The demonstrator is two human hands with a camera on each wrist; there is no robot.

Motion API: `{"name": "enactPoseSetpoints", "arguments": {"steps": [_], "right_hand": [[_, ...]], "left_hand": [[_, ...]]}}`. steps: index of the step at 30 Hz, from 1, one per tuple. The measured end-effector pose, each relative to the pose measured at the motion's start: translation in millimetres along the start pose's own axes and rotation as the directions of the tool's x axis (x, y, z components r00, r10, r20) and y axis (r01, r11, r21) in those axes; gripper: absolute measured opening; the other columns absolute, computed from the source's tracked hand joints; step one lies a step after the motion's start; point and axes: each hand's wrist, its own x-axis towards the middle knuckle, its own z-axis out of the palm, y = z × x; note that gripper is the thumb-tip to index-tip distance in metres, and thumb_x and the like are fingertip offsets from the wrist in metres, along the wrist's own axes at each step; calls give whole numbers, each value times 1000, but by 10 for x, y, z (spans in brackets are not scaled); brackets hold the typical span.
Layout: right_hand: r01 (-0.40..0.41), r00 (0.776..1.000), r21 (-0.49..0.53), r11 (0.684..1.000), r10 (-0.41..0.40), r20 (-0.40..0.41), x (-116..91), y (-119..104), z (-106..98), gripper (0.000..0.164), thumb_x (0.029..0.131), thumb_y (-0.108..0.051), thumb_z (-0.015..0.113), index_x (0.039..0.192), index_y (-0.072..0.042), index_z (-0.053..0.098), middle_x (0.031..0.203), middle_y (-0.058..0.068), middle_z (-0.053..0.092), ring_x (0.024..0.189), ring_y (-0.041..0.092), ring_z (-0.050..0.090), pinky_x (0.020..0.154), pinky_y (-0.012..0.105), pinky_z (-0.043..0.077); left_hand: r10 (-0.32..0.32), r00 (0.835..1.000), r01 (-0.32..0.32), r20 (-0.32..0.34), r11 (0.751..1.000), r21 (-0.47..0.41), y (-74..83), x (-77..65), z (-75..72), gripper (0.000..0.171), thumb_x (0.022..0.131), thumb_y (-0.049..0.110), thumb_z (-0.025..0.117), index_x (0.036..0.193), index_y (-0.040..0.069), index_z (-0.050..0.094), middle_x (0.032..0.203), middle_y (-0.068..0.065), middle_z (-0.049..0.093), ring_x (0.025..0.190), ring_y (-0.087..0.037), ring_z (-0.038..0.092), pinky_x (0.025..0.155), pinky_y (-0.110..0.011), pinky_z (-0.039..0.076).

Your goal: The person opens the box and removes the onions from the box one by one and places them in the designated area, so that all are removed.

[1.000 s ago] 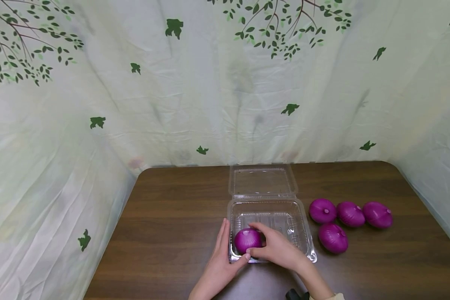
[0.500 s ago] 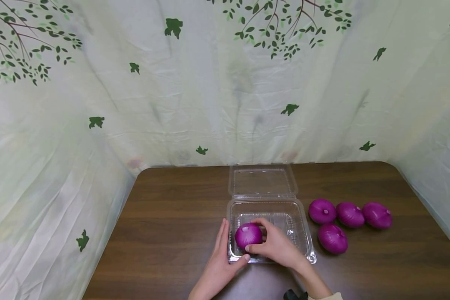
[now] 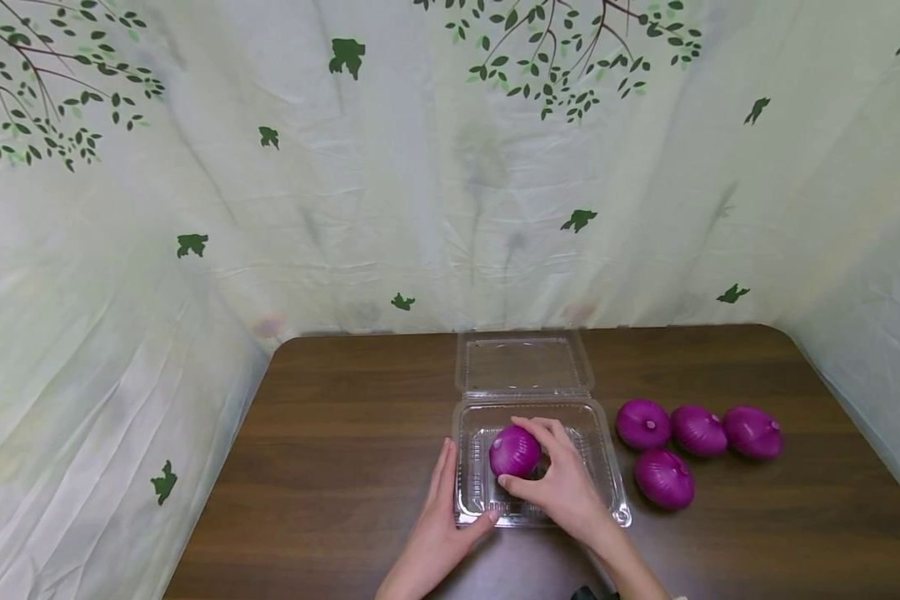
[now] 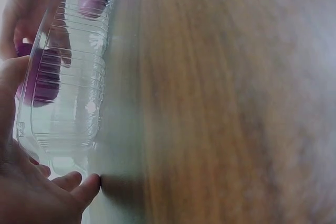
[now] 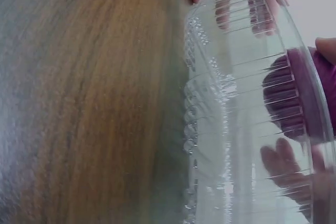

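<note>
My right hand (image 3: 564,483) grips a red onion (image 3: 513,452) between thumb and fingers. Its smooth purple bulb overlaps the base of a clear plastic clamshell container (image 3: 468,505) in the head view. Along the container's left wall lie the straight fingers of my left hand (image 3: 438,527), with the thumb at the front rim. Through the clear wall, the left wrist view shows the onion (image 4: 44,80) raised above the container's floor. From the other side, the right wrist view shows the onion (image 5: 286,95) through the ribbed plastic, partly hidden by reflections.
The container's hinged lid (image 3: 525,364) lies folded back toward the table's far edge. Several more red onions (image 3: 665,479) sit on the brown wooden table (image 3: 360,433), right of the container. A leaf-patterned curtain (image 3: 420,208) hangs behind and beside the table.
My right hand has lifted the onion from the container's front left corner and moved it back and to the right. My left hand has stayed at the container's side.
</note>
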Motion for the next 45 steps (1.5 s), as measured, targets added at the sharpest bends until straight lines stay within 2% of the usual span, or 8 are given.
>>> {"name": "enactPoseSetpoints", "arguments": {"steps": [10,16,19,24,28,36,41,45], "right_hand": [[84,996,25,996,-84,-32,-51,-45,-79,88,59,-20,94,135,-35,53,120,-7,49,104,14,56,84,34,54],[69,997,88,994,-65,-44,-110,-65,-127,91,57,-15,94,134,-23,46,122,-3,53,110,19,54,86,35,54],[64,996,124,990,-55,-74,-136,-73,-153,87,57,-11,95,128,-18,45,124,-1,53,112,22,56,89,35,54],[101,989,148,984,-82,-127,-157,-63,-209,78,55,-8,96,115,-11,44,124,0,54,110,21,57,85,33,55],[124,984,123,985,-106,-141,-174,-37,-265,76,56,-12,97,115,-12,47,125,-3,55,107,19,59,83,31,56],[148,979,-8,989,-148,-143,-224,5,-419,74,63,-31,95,126,-25,56,120,-10,58,102,12,55,75,27,53],[182,973,-67,981,-190,-131,-250,39,-532,71,67,-33,93,129,-27,59,125,-9,57,102,10,57,81,22,50],[161,975,-127,979,-178,-132,-287,65,-627,71,67,-36,92,130,-31,59,128,-11,55,108,8,54,86,20,48]], "left_hand": [[-2,1000,2,-3,1000,-1,4,3,5,107,83,47,76,160,21,6,165,0,6,145,-25,18,111,-53,28],[-10,1000,10,1,1000,1,2,6,8,107,83,48,75,160,22,6,165,2,5,145,-25,18,110,-53,28],[-9,1000,9,1,1000,-3,3,4,9,107,83,47,76,160,23,6,165,2,5,146,-24,17,111,-53,28],[4,1000,-4,-6,1000,-9,-1,2,10,107,83,45,76,160,22,6,165,1,6,146,-24,17,111,-52,28],[4,1000,-4,-8,1000,-11,-2,-2,9,107,82,46,77,160,23,6,165,1,6,146,-23,17,111,-52,28],[-4,1000,4,-8,1000,-7,-10,-9,5,108,83,48,76,160,25,5,165,1,6,146,-23,17,110,-54,29],[2,1000,-2,-11,1000,7,-21,-4,12,107,83,48,75,160,24,4,165,1,6,145,-25,18,110,-55,29],[1,1000,-1,-6,1000,6,-28,-4,13,108,83,49,75,160,24,4,165,1,5,145,-26,18,110,-56,28]]}}
